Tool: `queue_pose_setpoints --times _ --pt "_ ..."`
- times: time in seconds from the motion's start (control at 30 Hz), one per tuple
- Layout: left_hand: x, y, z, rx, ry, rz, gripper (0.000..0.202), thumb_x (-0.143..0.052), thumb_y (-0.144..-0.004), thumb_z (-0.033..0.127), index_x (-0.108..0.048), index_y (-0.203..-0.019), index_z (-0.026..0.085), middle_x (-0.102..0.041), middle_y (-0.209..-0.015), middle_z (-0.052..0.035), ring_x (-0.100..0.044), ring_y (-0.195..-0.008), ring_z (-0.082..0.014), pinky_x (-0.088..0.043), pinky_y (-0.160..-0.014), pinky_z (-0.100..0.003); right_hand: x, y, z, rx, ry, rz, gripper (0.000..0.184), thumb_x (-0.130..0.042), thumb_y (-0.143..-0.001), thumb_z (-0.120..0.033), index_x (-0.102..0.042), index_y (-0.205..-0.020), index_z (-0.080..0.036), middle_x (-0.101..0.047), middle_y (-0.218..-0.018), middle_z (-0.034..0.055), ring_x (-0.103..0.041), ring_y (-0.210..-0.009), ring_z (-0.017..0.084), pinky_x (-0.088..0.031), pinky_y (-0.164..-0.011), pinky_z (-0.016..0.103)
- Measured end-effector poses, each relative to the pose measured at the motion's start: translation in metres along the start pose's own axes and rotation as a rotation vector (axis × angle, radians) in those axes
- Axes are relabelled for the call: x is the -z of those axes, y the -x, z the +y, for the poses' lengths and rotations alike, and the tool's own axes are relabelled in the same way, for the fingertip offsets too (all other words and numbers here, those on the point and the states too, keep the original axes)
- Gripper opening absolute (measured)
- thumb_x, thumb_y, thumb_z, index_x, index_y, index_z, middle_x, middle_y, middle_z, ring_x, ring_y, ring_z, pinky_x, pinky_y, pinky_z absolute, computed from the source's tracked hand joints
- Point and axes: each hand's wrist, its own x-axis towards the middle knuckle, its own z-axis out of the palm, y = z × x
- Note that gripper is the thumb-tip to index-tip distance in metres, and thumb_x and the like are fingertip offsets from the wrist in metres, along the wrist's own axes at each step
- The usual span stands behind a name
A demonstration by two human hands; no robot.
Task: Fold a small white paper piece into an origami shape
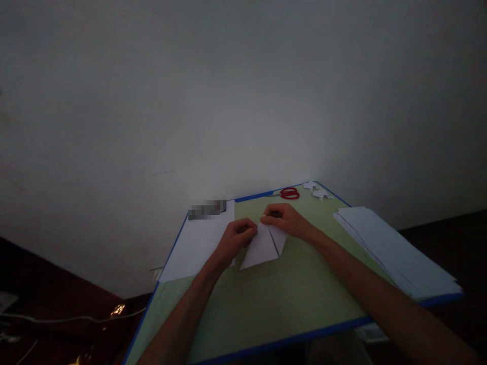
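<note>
A folded sheet of white paper [262, 249] is held up just over the green tabletop, with flaps that come to a point near my fingers and a dark gap between two of them. My left hand [240, 236] pinches its upper left edge between thumb and fingers. At the top corner my right hand [283, 218] grips the paper, thumb against the forefinger. The fingertips of both hands are close together, and the paper's lower part hangs free below them.
The green table [274, 309] has a blue rim and stands against a grey wall. Red-handled scissors [289, 193] and small folded paper shapes [320, 193] lie at the back. A paper stack [395, 253] is at right, a white sheet [194, 243] at left with a blurred-out object [207, 209].
</note>
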Motion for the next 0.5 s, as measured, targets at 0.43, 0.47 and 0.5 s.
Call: queue_pose_setpoints --times 0.43,0.47,0.5 --pt "0.000 0.000 0.002 0.031 -0.104 -0.017 0.014 -0.062 -0.069 0.028 -0.061 -0.063 0.015 -0.048 -0.053 0.0053 -0.040 -0.050 -0.0086 -0.027 -0.051 -0.024 0.029 -0.006 0.011 -0.137 -0.079 0.239 0.024 -0.072 -0.071 -0.042 -0.064 -0.068 -0.019 -0.054 -0.064 -0.0024 -0.047 -0.060 0.013 -0.031 -0.056 0.027" --pt "0.000 0.000 0.003 0.030 -0.110 -0.014 0.014 -0.062 -0.069 0.028 -0.061 -0.063 0.015 -0.047 -0.052 0.0054 -0.039 -0.050 -0.0085 -0.027 -0.051 -0.024 0.031 -0.006 0.012 -0.141 -0.074 0.265 0.024 -0.072 -0.071 -0.042 -0.065 -0.068 -0.019 -0.054 -0.064 -0.0025 -0.047 -0.060 0.013 -0.032 -0.056 0.027" --pt "0.000 0.000 0.003 0.029 -0.116 -0.010 0.014 -0.062 -0.069 0.028 -0.061 -0.063 0.015 -0.047 -0.052 0.0054 -0.039 -0.050 -0.0084 -0.027 -0.051 -0.024 0.032 -0.006 0.013 -0.143 -0.069 0.288 0.024 -0.072 -0.070 -0.041 -0.065 -0.068 -0.019 -0.054 -0.064 -0.0025 -0.047 -0.061 0.013 -0.032 -0.057 0.027"
